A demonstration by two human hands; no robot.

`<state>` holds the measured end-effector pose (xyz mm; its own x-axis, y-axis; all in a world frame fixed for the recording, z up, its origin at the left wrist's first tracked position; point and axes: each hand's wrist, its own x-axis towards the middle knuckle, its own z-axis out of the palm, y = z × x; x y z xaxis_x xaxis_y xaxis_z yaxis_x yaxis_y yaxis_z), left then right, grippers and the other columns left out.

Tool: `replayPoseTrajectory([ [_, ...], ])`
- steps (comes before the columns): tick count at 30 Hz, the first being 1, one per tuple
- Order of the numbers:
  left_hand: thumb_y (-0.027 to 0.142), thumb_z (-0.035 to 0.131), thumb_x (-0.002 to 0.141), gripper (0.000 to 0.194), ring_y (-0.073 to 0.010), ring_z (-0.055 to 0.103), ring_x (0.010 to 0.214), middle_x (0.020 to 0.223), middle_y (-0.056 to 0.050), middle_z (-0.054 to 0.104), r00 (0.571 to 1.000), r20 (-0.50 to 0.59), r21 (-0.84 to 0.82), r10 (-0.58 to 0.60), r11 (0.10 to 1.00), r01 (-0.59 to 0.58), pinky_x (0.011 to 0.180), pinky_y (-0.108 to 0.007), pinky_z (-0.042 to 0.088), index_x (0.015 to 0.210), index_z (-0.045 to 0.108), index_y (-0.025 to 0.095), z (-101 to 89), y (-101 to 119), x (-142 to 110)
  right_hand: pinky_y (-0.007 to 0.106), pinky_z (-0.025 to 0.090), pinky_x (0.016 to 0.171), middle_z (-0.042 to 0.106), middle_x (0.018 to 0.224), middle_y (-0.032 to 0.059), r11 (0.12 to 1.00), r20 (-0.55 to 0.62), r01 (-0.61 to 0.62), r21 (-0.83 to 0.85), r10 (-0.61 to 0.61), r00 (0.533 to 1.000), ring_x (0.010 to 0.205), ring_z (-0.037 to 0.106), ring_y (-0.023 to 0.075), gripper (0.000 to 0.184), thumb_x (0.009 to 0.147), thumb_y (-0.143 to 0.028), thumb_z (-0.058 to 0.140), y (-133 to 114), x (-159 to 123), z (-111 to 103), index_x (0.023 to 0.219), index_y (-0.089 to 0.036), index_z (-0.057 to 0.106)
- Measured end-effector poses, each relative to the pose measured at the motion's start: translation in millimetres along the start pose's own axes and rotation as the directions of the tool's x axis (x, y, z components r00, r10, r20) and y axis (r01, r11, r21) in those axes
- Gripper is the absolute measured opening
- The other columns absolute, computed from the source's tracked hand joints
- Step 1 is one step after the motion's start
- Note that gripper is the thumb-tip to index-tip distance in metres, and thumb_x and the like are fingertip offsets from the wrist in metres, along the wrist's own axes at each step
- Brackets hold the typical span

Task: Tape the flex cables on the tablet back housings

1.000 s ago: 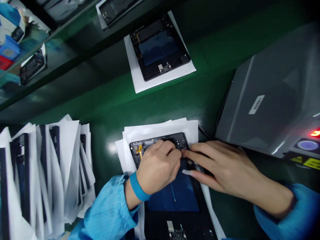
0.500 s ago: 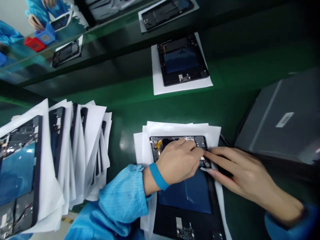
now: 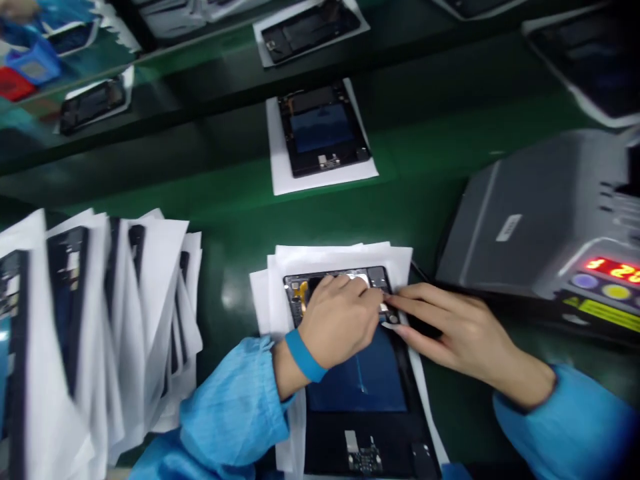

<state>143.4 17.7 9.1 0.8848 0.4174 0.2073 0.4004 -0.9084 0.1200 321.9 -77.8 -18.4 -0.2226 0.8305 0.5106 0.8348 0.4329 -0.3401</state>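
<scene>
An open tablet chassis (image 3: 360, 393) with a blue panel lies on white paper sheets (image 3: 325, 257) in front of me. My left hand (image 3: 337, 323), with a blue wristband, rests on the chassis's far end, its fingers curled and pinching at a small part there. My right hand (image 3: 450, 330) comes in from the right, fingers extended, with the tips meeting the left hand's fingertips at the chassis's upper right corner. What sits between the fingertips is too small to make out.
A stack of paper-wrapped chassis (image 3: 90, 320) leans at the left. Another open chassis (image 3: 323, 130) on paper lies farther back on the green belt (image 3: 425, 180). A grey machine (image 3: 540, 213) with red digits and coloured buttons stands at the right. More units sit on the back shelf.
The view swung right, then partly back left, and the machine's display came into sight. Both hands stay at the chassis's far end, fingertips still together.
</scene>
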Motion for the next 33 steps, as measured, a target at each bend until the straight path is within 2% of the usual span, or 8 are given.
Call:
replayPoseTrajectory([
  [2,0.029,0.046,0.089,0.011,-0.0135,0.051,0.08,0.081,0.003,0.054,0.999,0.038,-0.027,-0.025,0.999,0.026,0.07,-0.03,0.039,0.08,0.05,0.024,-0.5,-2,2,0.025,0.052,0.073,0.062,0.101,0.0083,1.0,-0.039,-0.016,0.004,0.016,0.999,0.085,0.062,0.0131,0.025,0.089,-0.018,0.058,2,4,0,0.114,-0.011,0.056],
  [7,0.028,0.045,0.09,0.013,-0.0109,0.046,0.078,0.08,0.005,0.053,0.994,0.096,-0.082,-0.051,0.995,0.059,0.072,-0.028,0.034,0.079,0.052,0.024,-2.9,-4,7,0.024,0.048,0.063,0.062,0.085,0.0031,0.991,-0.101,-0.04,-0.126,0.028,0.994,0.068,0.058,0.0095,0.025,0.088,-0.013,0.06,5,12,4,0.112,-0.01,0.055],
  [16,0.027,0.051,0.088,0.012,-0.0108,0.042,0.075,0.077,0.004,0.051,0.99,0.131,-0.154,-0.046,0.986,0.066,0.071,-0.029,0.027,0.078,0.052,0.023,-2.7,-5,7,0.024,0.052,0.08,0.065,0.093,0.0056,0.995,-0.08,-0.098,-0.032,0.095,0.992,0.083,0.063,0.0106,0.018,0.087,-0.007,0.059,6,9,5,0.104,-0.01,0.057],
  [33,0.027,0.05,0.089,0.013,-0.0102,0.044,0.075,0.077,0.004,0.052,0.992,0.11,-0.117,-0.059,0.991,0.072,0.07,-0.028,0.029,0.076,0.053,0.023,-2.9,-5,7,0.025,0.051,0.071,0.065,0.086,0.0047,0.995,-0.153,-0.058,-0.082,0.045,0.987,0.074,0.062,0.011,0.016,0.085,-0.006,0.06,6,13,9,0.1,-0.01,0.056],
])
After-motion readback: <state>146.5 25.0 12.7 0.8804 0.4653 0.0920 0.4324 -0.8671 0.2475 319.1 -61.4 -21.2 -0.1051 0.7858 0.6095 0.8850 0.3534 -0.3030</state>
